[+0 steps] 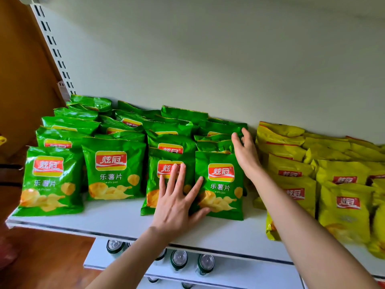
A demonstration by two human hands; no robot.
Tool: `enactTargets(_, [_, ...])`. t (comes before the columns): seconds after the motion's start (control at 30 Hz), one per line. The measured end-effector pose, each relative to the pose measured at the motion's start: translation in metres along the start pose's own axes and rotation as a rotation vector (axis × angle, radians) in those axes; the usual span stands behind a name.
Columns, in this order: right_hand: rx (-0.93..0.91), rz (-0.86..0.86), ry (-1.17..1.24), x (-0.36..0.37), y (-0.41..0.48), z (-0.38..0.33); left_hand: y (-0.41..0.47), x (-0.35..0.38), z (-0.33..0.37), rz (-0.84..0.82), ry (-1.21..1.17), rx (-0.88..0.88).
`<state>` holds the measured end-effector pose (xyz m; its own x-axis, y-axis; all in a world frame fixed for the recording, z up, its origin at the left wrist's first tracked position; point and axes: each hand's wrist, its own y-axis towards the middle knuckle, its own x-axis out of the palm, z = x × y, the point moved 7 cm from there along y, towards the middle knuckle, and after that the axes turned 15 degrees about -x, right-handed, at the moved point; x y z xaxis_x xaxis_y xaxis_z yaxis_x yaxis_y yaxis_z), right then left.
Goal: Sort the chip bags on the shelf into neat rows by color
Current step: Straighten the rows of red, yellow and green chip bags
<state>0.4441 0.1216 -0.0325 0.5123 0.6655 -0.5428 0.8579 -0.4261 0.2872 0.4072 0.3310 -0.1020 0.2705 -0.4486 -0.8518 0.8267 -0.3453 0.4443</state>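
Several green chip bags (pixel 114 170) stand in rows on the left half of the white shelf (pixel 116 222). Several yellow chip bags (pixel 343 213) fill the right half. My left hand (pixel 177 203) lies flat with fingers spread across the fronts of two green bags at the front, the third (pixel 154 174) and fourth (pixel 225 184) from the left. My right hand (pixel 245 151) reaches farther back, fingers straight, touching the right side of the green bags (pixel 220 128) at the gap beside the yellow ones.
The shelf's pale back wall (pixel 208 59) rises behind the bags, with a slotted upright (pixel 54 53) at the left. A lower shelf (pixel 229 272) below holds several cans (pixel 179 259). Brown floor and wall lie at the left.
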Motion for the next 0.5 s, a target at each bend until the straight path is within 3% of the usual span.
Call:
enactTargets(0.27, [-0.031,-0.049,-0.151,-0.001,0.005,-0.006,0.0,-0.001,0.001,0.036,-0.009,0.001])
enactTargets(0.5, [-0.187,0.058,-0.273,-0.021,-0.012,-0.032,0.001,-0.007,0.001,0.076,0.004,-0.008])
